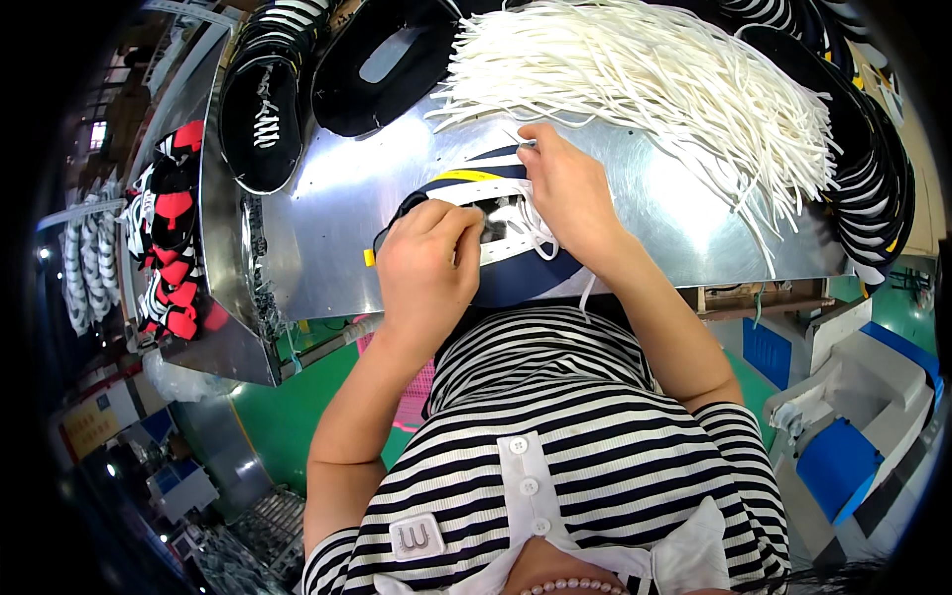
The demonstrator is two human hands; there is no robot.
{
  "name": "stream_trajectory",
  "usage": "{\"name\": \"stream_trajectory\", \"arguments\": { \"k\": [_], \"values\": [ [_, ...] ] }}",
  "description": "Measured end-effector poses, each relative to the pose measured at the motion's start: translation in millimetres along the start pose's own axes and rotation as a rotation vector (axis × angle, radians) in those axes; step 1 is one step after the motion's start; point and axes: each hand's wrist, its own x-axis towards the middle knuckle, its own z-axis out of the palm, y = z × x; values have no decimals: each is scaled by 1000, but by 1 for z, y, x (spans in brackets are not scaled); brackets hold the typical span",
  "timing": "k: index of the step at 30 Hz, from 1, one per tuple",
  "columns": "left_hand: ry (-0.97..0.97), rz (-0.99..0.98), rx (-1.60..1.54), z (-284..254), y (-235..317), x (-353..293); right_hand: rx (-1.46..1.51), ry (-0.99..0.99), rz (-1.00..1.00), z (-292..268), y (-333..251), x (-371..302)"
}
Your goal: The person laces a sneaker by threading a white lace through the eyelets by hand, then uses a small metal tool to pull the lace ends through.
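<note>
A navy shoe upper (531, 278) with a yellow stripe and white eyelet strips lies on the metal bench near its front edge. My left hand (426, 268) is closed on the upper, its fingers curled at the opening between the eyelet strips. Over the upper's far right side, my right hand (570, 193) pinches a thin white shoelace end between thumb and forefinger. Part of the white shoelace (543, 241) loops out of the eyelets below that hand, and one end dangles over the bench edge. My fingers hide part of the upper.
A big pile of white shoelaces (635, 69) covers the back of the metal bench (327, 228). Stacked dark shoe uppers (263, 124) stand at the far left, others (863, 169) at the right. Red, black and white pieces (174, 228) hang beyond the left edge.
</note>
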Motion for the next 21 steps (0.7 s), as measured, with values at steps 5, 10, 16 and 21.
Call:
{"name": "stream_trajectory", "arguments": {
  "k": [5, 10, 16, 21],
  "values": [
    [143, -4, 233, 31, 5, 7, 58, 65, -23, 8, 8, 3],
    [164, -18, 268, 50, -4, 20, 24, 42, -22, 7, 11, 5],
    [29, -112, -177, 56, -12, 22, 25, 84, -2, 11, 14, 3],
    [-16, -328, -1364, -58, -6, 2, 12, 52, 93, 3, 15, 6]
  ]
}}
